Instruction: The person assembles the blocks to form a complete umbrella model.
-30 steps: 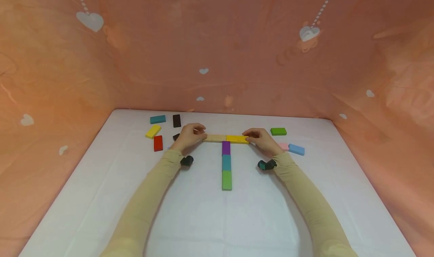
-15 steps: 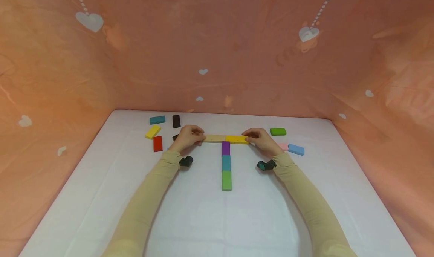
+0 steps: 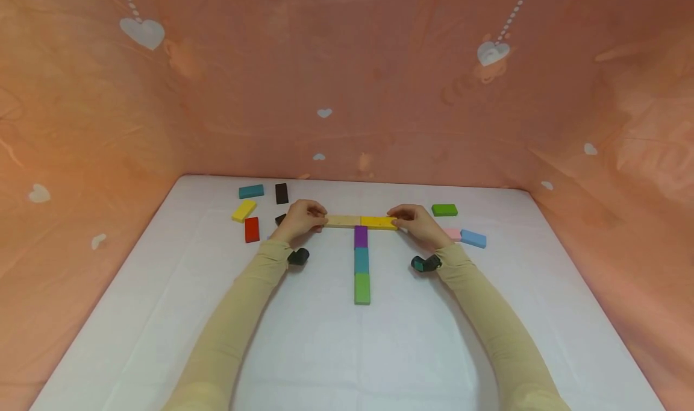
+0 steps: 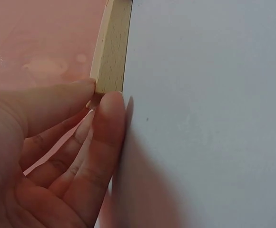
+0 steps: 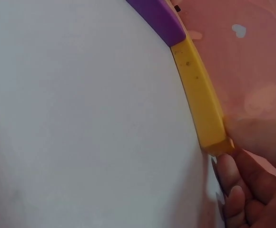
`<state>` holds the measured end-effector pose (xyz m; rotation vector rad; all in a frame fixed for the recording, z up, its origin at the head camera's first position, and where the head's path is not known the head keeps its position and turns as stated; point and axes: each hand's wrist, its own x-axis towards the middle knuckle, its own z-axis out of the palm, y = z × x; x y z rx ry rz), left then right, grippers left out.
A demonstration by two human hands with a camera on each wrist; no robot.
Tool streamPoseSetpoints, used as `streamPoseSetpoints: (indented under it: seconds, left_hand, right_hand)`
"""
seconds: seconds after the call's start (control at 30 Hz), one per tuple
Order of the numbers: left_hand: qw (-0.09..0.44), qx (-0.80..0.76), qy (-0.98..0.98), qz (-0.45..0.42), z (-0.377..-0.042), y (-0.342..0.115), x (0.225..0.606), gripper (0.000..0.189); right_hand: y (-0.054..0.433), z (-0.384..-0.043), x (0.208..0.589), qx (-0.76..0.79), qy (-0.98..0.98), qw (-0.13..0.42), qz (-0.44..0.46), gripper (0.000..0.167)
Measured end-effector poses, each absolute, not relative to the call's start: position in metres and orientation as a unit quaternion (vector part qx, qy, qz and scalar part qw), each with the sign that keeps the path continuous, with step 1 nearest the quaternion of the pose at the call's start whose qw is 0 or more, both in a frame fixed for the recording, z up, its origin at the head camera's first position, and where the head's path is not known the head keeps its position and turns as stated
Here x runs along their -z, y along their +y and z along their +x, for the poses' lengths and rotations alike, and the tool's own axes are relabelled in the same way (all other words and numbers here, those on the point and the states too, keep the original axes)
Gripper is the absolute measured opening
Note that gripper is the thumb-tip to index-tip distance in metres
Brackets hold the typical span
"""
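Observation:
In the head view my left hand (image 3: 300, 221) pinches the outer end of a plain wooden block (image 3: 343, 221). My right hand (image 3: 418, 224) holds the outer end of a yellow block (image 3: 378, 223) the same way. The two blocks lie end to end in a crosswise row. Below their joint, a purple block (image 3: 361, 237), a teal block (image 3: 361, 260) and a light green block (image 3: 362, 288) run in line towards me, forming a T. Both wrist views show thumb and fingertips on the ends of the wooden block (image 4: 113, 52) and yellow block (image 5: 200, 99).
Left of the row lie a blue-green block (image 3: 251, 191), a dark block (image 3: 281, 193), a yellow block (image 3: 244, 210), a red block (image 3: 252, 229) and a partly hidden dark block (image 3: 279, 219). To the right are green (image 3: 444, 210), pink (image 3: 453, 234) and blue blocks (image 3: 474, 238).
My left hand has shifted very slightly left and its fingers have closed in a little at the wooden block's end. The right hand and the blocks stay practically still.

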<state>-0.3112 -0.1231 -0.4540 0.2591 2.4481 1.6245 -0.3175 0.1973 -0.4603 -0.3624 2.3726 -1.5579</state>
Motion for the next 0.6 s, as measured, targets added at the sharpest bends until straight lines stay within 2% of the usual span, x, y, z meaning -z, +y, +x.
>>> streamPoseSetpoints:
  seconds: [0.43,0.6]
  left_hand:
    - [0.108,-0.551,0.824,0.082,-0.312,-0.123,0.454,0.020]
    - [0.108,-0.550,0.824,0.080,-0.312,-0.124,0.453,0.020]
  right_hand:
    - [0.208,-0.320,0.452,0.541,0.821,0.140,-0.115,0.031]
    - [0.223,-0.317,0.440,0.541,0.823,0.119,-0.123,0.037]
